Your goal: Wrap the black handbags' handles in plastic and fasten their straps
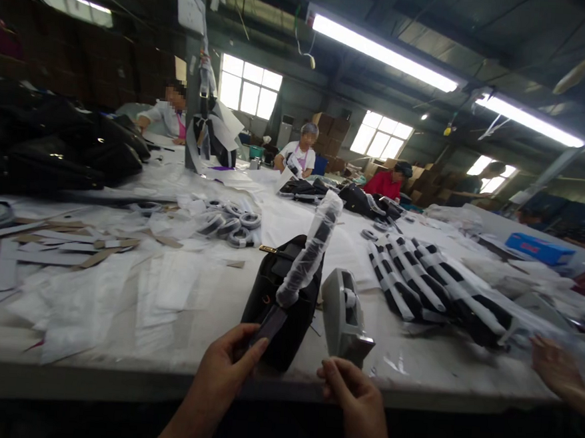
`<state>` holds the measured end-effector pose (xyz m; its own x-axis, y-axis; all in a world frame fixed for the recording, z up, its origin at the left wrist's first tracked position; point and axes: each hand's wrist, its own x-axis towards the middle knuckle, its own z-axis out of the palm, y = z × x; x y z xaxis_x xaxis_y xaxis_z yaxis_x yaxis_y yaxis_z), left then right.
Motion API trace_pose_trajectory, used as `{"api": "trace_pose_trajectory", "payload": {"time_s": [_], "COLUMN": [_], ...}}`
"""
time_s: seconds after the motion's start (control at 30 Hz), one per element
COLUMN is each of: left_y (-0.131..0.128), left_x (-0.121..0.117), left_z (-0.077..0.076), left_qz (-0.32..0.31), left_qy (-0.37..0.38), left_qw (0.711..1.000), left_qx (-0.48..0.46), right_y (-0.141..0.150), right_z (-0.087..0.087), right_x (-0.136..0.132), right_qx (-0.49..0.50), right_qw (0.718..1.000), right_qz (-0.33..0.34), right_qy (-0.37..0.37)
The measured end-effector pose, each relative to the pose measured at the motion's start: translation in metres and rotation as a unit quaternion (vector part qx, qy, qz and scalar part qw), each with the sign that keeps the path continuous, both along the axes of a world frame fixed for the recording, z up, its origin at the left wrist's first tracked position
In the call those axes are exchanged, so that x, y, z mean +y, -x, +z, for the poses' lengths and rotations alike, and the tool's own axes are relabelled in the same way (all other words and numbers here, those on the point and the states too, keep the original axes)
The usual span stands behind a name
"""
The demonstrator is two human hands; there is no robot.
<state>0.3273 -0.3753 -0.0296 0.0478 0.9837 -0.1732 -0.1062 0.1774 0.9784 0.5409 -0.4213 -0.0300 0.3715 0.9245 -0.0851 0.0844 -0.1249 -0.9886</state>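
Observation:
A black bag (282,335) sits at the near side of the table, its strap (310,257) rising upright and wrapped in clear plastic film. The dark lower end of that strap is pinched between the thumb and fingers of my left hand (229,368). To the right of the bag is a grey tape dispenser (338,315). My right hand (354,400) is just in front of the dispenser, thumb and forefinger pressed together. Whatever is between those fingertips is too small to make out.
Coiled wrapped straps (229,222) and white sheets (164,290) lie to the left. Wrapped black-and-white bundles (433,282) lie to the right, close to a co-worker's hand (557,367). Black bags (52,142) are piled far left. A blue box (539,249) stands at the right.

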Motion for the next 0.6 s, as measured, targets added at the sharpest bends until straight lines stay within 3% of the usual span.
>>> {"api": "trace_pose_trajectory", "payload": {"time_s": [0.1,0.2,0.33,0.43,0.6], "left_y": [0.000,0.001,0.003,0.005,0.008], "left_x": [0.001,0.000,-0.002,-0.002,-0.002], "left_z": [-0.001,-0.001,0.001,0.003,0.008], "left_qz": [-0.002,-0.007,-0.020,-0.034,-0.041], "left_qy": [-0.046,-0.079,-0.100,-0.095,-0.037], "left_qw": [0.998,0.996,0.994,0.995,0.998], "left_qx": [0.030,0.040,0.038,0.019,-0.038], "right_y": [0.037,0.063,0.075,0.073,0.060], "right_z": [0.030,0.044,0.042,0.041,0.041], "right_x": [0.009,0.030,0.054,0.057,0.047], "right_qx": [0.000,0.013,-0.062,-0.122,-0.014], "right_qw": [0.992,0.988,0.989,0.984,0.977], "right_qz": [0.124,0.149,0.134,0.129,0.214], "right_qy": [-0.040,-0.050,-0.015,-0.004,-0.007]}}
